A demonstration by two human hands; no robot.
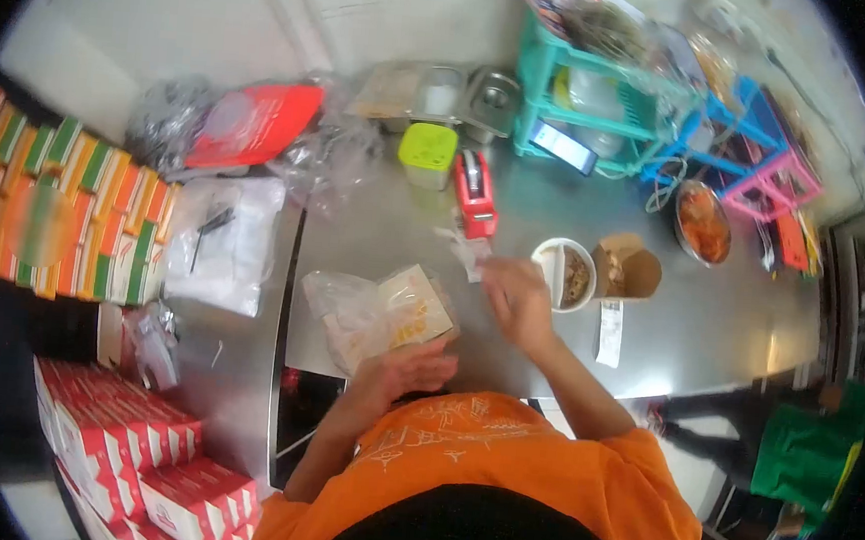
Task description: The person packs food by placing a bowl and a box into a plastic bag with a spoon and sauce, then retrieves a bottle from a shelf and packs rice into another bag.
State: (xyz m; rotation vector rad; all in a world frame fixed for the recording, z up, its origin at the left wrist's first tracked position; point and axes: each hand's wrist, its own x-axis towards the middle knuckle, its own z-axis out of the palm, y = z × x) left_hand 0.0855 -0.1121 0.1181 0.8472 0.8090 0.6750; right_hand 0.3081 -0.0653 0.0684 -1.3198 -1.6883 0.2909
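Observation:
My left hand (407,372), fingers stretched out, lies against the near edge of a pale box with yellow print (418,307). A clear plastic bag (344,314) is around the box and bunches up on its left side. My right hand (521,301) is closed, its fingertips at the end of a whitish strip (469,256); blur hides exactly what the strip is. Just beyond that strip stands a red tape dispenser (476,198). To the right of my right hand are a white divided bowl with food (576,276) and an open brown paper box (639,272).
A receipt (609,335) lies on the steel table (709,330). Further back are a lime-lidded container (428,152), metal pans (491,102), a teal rack (536,77) with a phone (563,147), and a bowl of red food (704,229). Stacked cartons (66,204) line the left. Another person (806,447) is at right.

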